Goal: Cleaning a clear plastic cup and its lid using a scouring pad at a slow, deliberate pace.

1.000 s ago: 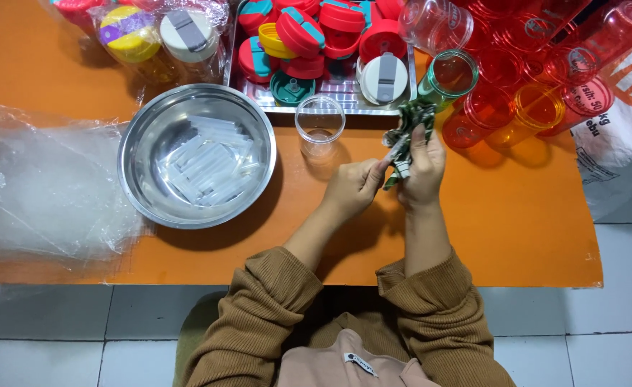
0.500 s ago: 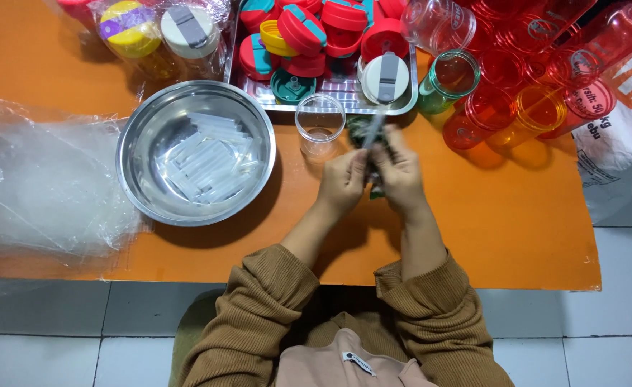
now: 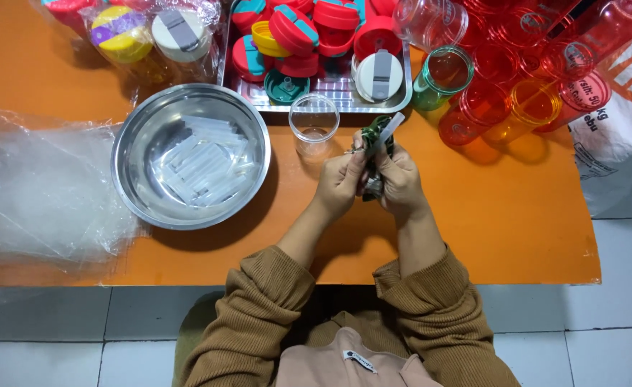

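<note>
green strap (image 3: 374, 132) pinched in both hands' grip over orange table (image 3: 516, 215) (white tiled floor (image 3: 58, 322)).

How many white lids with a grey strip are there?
2. One white lid lies in the metal tray, at its right end; the other white lid is inside a plastic bag at upper left. More may be hidden.

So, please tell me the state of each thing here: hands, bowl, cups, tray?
Left hand: closed on a green lid.
Right hand: closed on the green lid and a clear straw.
Bowl: upright, holds clear straws.
Clear cup: upright, empty.
Green cup: lying on its side.
Tray: full of lids.
</note>
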